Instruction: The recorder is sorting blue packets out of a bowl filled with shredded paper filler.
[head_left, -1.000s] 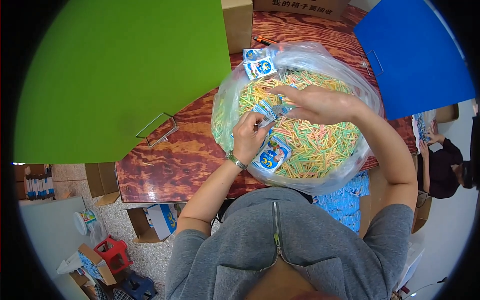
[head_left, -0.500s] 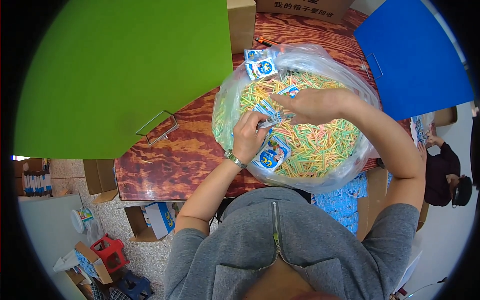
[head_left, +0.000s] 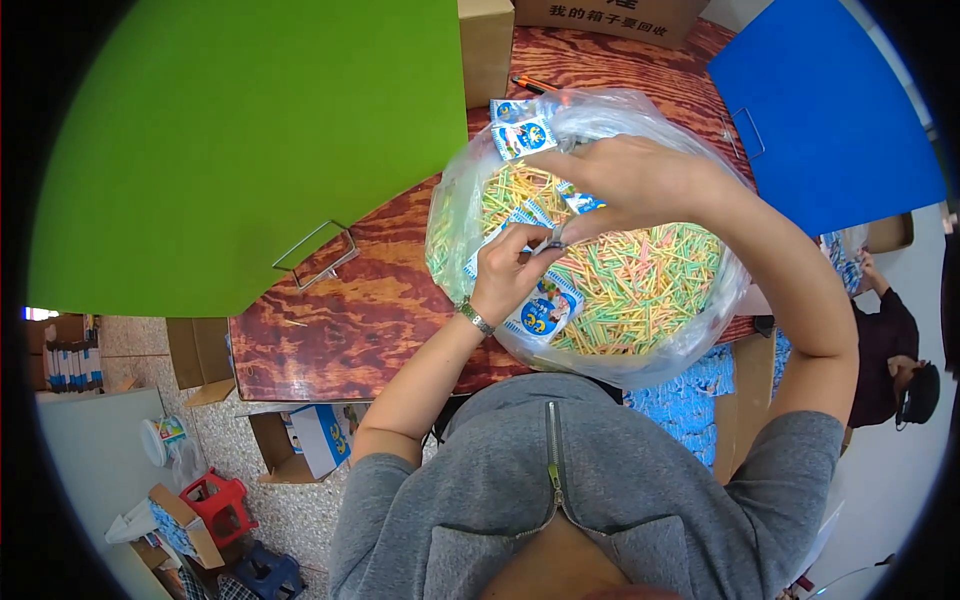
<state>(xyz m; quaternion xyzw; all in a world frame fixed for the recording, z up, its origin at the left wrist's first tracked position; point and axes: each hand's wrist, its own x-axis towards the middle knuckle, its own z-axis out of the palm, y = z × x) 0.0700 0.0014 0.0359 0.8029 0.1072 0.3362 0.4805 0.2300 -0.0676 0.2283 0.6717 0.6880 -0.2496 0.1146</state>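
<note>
My left hand (head_left: 508,268) pinches a small printed plastic packet (head_left: 550,243) between thumb and fingers, over a large bag of sticks. From the right, my right hand (head_left: 635,185) reaches across; its lower digits close on the same packet while an upper finger stretches left. The palm hides part of its grip. Below lie thin pastel sticks (head_left: 640,290) in yellow, green and pink, heaped in a clear plastic bag (head_left: 735,185). A blue-and-white packet (head_left: 545,308) rests on them near my left wrist. Another packet (head_left: 582,200) shows under my right hand.
More packets (head_left: 523,138) sit at the bag's far edge, beside an orange-and-black tool (head_left: 535,84). A green panel (head_left: 270,150) stands left and a blue panel (head_left: 830,120) right of the red-brown table (head_left: 330,350). At the far right, another person (head_left: 885,345) works.
My right hand has risen slightly, with its upper finger moving away from the sticks. My left fingers have shifted a little right, and less of the held packet shows.
</note>
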